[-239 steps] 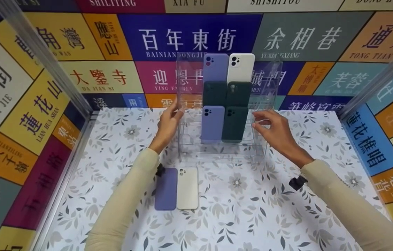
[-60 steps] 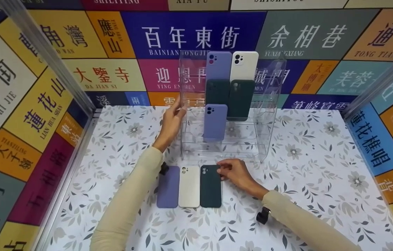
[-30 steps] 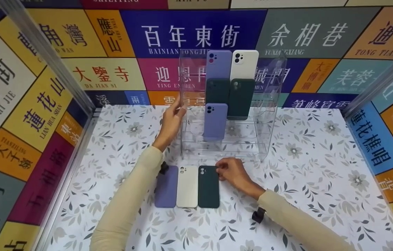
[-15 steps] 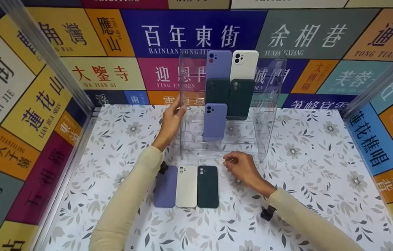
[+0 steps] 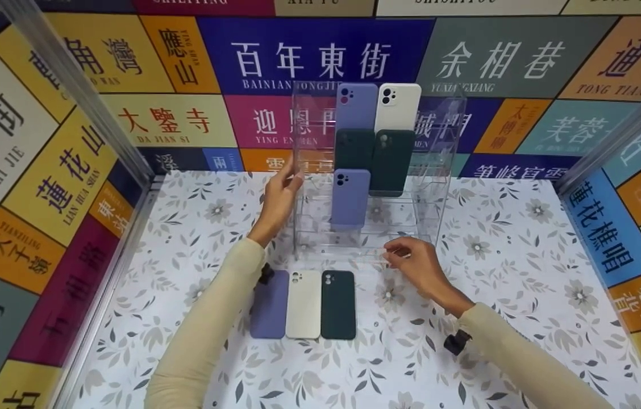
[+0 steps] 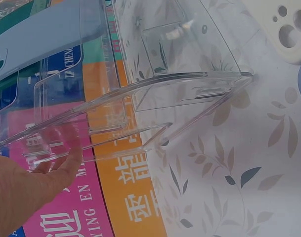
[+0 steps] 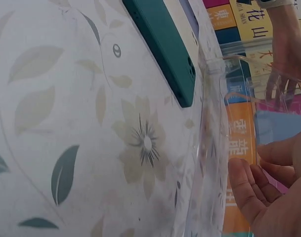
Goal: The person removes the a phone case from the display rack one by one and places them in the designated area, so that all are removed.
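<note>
A clear acrylic display stand [image 5: 441, 199] carries several phone cases. Purple [image 5: 356, 108] and white [image 5: 398, 108] phone cases top it, above two dark green phone cases [image 5: 392, 162]. Lower left on it leans another purple phone case [image 5: 350, 199]. My left hand [image 5: 277, 204] grips the stand's left side panel, seen close in the left wrist view. Near the stand's front lower edge, my right hand [image 5: 420, 267] has loosely bent fingers and holds nothing. In front lie purple [image 5: 269, 307], cream [image 5: 303, 307] and dark green [image 5: 338, 307] phone cases, side by side.
A white cloth with a leaf and flower print [image 5: 502, 352] covers the table. Panels of coloured name signs [image 5: 320, 57] stand behind and on both sides. Metal posts [image 5: 93, 108] rise at the back corners.
Since the first frame, the dark green case from the stand's lower right has come to the table beside the cream one. My right hand let it go and moved right and toward the stand.
</note>
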Motion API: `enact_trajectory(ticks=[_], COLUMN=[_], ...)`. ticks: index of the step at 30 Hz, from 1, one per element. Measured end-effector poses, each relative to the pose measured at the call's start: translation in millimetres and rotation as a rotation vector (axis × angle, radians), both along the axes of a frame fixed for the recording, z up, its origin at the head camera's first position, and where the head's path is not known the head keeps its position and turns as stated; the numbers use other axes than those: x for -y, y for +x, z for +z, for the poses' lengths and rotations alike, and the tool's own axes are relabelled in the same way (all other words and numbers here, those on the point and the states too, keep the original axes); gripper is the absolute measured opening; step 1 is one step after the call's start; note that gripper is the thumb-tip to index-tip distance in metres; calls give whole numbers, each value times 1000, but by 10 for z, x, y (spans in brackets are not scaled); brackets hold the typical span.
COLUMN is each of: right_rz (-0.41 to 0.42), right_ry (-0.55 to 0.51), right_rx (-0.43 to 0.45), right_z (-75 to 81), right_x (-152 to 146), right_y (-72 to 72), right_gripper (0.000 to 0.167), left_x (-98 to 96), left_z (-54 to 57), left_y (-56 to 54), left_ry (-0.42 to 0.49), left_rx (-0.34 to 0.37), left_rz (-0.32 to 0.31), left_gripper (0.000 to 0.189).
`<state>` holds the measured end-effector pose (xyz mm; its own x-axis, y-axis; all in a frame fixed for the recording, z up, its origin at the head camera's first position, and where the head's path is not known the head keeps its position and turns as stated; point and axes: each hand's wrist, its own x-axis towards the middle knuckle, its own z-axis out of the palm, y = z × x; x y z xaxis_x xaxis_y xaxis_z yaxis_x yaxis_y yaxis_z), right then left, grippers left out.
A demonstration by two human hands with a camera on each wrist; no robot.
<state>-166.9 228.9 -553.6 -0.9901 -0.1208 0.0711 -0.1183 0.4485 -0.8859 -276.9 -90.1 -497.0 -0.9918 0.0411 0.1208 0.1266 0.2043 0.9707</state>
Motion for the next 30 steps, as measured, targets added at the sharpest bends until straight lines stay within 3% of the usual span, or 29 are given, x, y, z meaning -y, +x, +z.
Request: enact_trajectory(ticks=[13,30], right_rz=[-24,63], right_ry=[123,171], right_rx=[-92,-194], right_z=[201,609], right_x=[-249,-198], right_y=[-95,-301], right_gripper=[17,19], left_x=[1,5], left_z=[-17,-8], left_y=[-8,-10], left_ry=[13,11], left_rx=[8,-4], left_rz=[4,5], left_gripper=[61,61])
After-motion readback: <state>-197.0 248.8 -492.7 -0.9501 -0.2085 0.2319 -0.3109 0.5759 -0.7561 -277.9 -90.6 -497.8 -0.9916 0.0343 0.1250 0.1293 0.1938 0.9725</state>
